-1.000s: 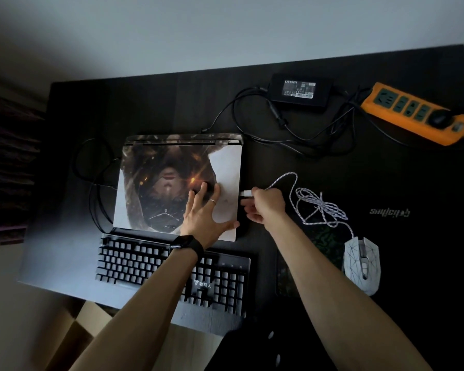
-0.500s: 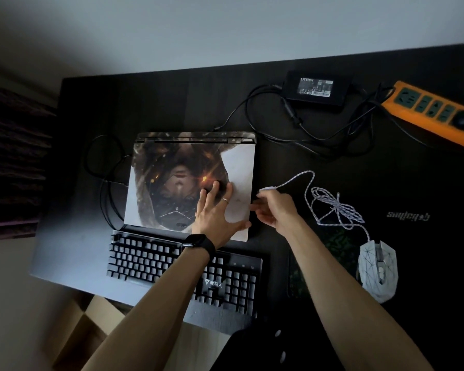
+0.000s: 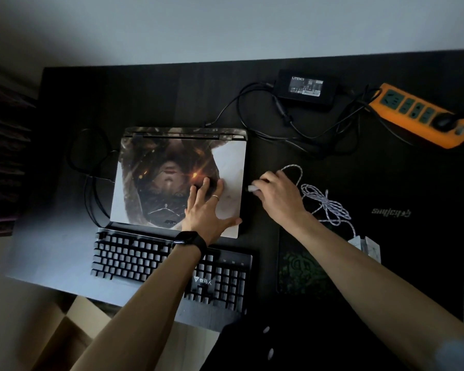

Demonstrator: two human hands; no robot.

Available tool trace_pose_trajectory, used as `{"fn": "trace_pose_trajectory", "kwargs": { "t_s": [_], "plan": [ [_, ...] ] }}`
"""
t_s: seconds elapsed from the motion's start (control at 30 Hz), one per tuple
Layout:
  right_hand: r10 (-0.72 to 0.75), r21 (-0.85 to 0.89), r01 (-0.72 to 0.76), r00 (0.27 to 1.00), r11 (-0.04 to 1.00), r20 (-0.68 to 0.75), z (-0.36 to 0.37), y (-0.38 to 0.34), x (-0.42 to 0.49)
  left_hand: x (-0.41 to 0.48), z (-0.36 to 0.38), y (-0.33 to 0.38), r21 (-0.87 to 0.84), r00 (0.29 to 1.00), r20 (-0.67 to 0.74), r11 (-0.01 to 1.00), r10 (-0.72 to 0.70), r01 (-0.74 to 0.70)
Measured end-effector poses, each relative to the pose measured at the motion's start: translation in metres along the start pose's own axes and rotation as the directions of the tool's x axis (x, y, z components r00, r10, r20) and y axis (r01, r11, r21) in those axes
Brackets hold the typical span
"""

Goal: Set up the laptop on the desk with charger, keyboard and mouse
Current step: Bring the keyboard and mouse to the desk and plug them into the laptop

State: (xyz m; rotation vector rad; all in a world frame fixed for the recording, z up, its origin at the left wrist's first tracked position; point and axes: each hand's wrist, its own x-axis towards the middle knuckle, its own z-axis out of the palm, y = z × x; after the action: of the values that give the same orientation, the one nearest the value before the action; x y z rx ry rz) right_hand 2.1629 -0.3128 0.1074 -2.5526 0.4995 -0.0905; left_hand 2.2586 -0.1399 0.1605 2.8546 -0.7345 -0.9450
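On my feed the closed laptop with printed artwork on its lid [image 3: 177,180] lies flat at the left-middle of the dark surface [image 3: 145,97]. The left hand [image 3: 206,210] presses palm-down on the near right part of the lid, its fingers [image 3: 204,186] straight and spread, gripping nothing. The right hand [image 3: 276,194] is just beside the laptop's right edge, its fingers curled and pinching the white USB plug [image 3: 252,188]. The plug's tip is at that edge, but I cannot tell whether it touches a port.

From the plug a white braided cable [image 3: 324,202] loops and bunches to the right, then runs to the white angular mouse [image 3: 366,247], which is mostly hidden behind the right forearm. The black keyboard [image 3: 145,258] sits just in front of the laptop, under the left forearm.

At the far side lies the black charger brick [image 3: 306,88], its black leads trailing to the laptop's back edge and towards the orange power strip [image 3: 418,113] at the far right. A dark green-patterned mouse pad [image 3: 303,271] lies beneath the right forearm.
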Motion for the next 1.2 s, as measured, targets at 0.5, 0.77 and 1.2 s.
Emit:
{"fn": "trace_pose_trajectory", "kwargs": {
  "t_s": [0.5, 0.77, 1.2],
  "plan": [
    [0.128, 0.291, -0.134, 0.991, 0.947, 0.042, 0.009, 0.000, -0.004, 0.000, 0.003, -0.001, 0.018, 1.000, -0.027, 1.000, -0.010, 0.010],
    [-0.045, 0.206, 0.030, 0.997, 0.978, 0.067, 0.003, 0.002, 0.003, 0.002, 0.003, 0.001, 0.037, 0.999, -0.031, 0.999, -0.013, 0.014],
    [-0.110, 0.015, 0.110, 0.994, 0.994, -0.025, 0.001, 0.005, -0.003, 0.000, 0.002, 0.002, 0.034, 1.000, -0.019, 0.999, -0.018, 0.019]
  ]
}}
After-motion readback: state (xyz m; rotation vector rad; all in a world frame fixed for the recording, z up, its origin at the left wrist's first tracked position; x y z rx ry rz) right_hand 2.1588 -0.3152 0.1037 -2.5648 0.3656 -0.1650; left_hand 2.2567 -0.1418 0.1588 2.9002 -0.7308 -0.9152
